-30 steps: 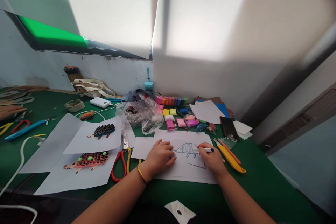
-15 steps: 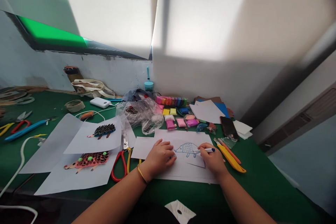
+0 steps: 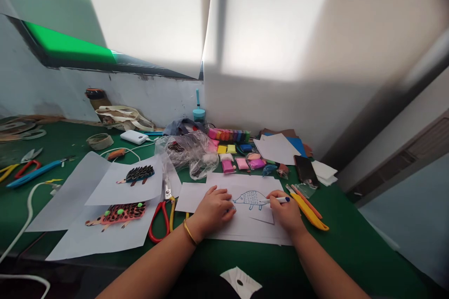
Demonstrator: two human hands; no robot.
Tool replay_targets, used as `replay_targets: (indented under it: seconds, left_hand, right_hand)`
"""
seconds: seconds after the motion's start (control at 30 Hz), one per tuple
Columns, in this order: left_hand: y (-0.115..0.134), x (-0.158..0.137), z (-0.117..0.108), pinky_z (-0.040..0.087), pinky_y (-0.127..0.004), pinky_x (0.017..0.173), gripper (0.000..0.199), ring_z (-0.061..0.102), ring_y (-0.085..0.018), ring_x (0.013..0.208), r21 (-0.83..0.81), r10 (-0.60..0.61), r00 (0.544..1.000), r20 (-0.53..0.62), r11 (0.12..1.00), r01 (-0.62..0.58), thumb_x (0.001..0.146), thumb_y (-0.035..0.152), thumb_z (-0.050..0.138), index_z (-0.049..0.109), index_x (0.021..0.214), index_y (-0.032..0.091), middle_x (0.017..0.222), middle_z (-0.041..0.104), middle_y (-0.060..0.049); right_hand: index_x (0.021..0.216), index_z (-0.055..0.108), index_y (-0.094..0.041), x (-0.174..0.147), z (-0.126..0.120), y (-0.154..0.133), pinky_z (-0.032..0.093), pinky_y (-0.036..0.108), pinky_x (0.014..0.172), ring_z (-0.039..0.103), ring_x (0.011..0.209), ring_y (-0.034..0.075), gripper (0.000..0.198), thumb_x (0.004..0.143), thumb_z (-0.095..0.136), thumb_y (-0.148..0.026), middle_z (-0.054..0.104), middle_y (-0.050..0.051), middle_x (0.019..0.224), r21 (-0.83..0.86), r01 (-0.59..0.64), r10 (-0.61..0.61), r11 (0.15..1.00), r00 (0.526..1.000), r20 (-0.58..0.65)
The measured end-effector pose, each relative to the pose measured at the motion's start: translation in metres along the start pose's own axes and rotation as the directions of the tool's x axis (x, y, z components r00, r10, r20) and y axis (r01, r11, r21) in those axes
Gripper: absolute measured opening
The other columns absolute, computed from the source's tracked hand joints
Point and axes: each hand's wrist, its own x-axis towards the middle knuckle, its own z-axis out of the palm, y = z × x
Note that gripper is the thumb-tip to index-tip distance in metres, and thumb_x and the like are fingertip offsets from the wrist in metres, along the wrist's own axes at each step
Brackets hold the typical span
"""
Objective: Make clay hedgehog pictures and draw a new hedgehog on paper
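Observation:
A white marker pen with a dark blue end (image 3: 282, 200) is gripped in my right hand (image 3: 286, 215), its tip at the rear of a blue hedgehog drawing (image 3: 251, 198). The outline has a pointed snout, scale-like rows on the back and short legs. It is on a white sheet of paper (image 3: 242, 231). My left hand (image 3: 217, 208) lies flat on that sheet by the snout, fingers stretched out. Red-and-yellow-handled scissors (image 3: 164, 217) lie left of my left wrist. A yellow-handled cutter (image 3: 310, 212) lies right of my right hand.
Two sheets bear a black clay hedgehog (image 3: 140, 174) and a pink clay hedgehog (image 3: 122, 213). Several packets of coloured clay (image 3: 242, 163) lie behind the drawing, beside a clear plastic bag (image 3: 192, 149). A dark phone (image 3: 306, 170) is at the right, blue pliers (image 3: 35, 174) far left.
My right hand has shifted slightly to the right with the marker pen, whose tip now sits near the hedgehog's rear edge. My left hand has stayed in place.

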Motion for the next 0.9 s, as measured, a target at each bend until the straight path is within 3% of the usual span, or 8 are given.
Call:
replay_targets:
  seconds: [0.47, 0.63, 0.9]
  left_hand:
    - [0.0002, 0.0008, -0.0009, 0.028, -0.046, 0.107, 0.01, 0.057, -0.021, 0.106, 0.011, -0.005, 1.0, 0.015, 1.0, 0.005, 0.087, 0.029, 0.059, 0.067, 0.083, 0.025, 0.097, 0.068, 0.0]
    - [-0.0001, 0.0005, -0.0004, 0.028, -0.045, 0.107, 0.011, 0.057, -0.02, 0.106, 0.009, 0.001, 1.0, 0.006, 1.0, -0.001, 0.087, 0.029, 0.059, 0.068, 0.083, 0.025, 0.096, 0.068, 0.0]
    - [-0.0005, 0.0007, 0.0011, 0.028, -0.046, 0.107, 0.01, 0.057, -0.021, 0.106, 0.001, 0.006, 1.0, -0.003, 1.0, -0.006, 0.087, 0.029, 0.059, 0.067, 0.083, 0.025, 0.096, 0.068, 0.0]
  right_hand:
    - [0.07, 0.064, -0.021, -0.0015, -0.0014, -0.003, 0.042, 0.029, 0.063, 0.061, 0.074, 0.022, 0.024, 0.077, 0.045, -0.035, 0.067, 0.002, 0.073, -0.053, -0.011, 0.013, 0.999, 0.999, 0.036]
    - [0.076, 0.065, -0.021, -0.0017, -0.002, -0.0019, 0.043, 0.03, 0.068, 0.061, 0.079, 0.022, 0.025, 0.08, 0.045, -0.036, 0.068, 0.003, 0.077, -0.022, 0.005, -0.005, 1.0, 1.0, -0.001]
    - [0.078, 0.065, -0.022, 0.0002, -0.0002, 0.0005, 0.044, 0.03, 0.07, 0.062, 0.081, 0.023, 0.024, 0.081, 0.046, -0.036, 0.069, 0.003, 0.082, -0.051, 0.019, -0.017, 0.999, 0.999, 0.041]
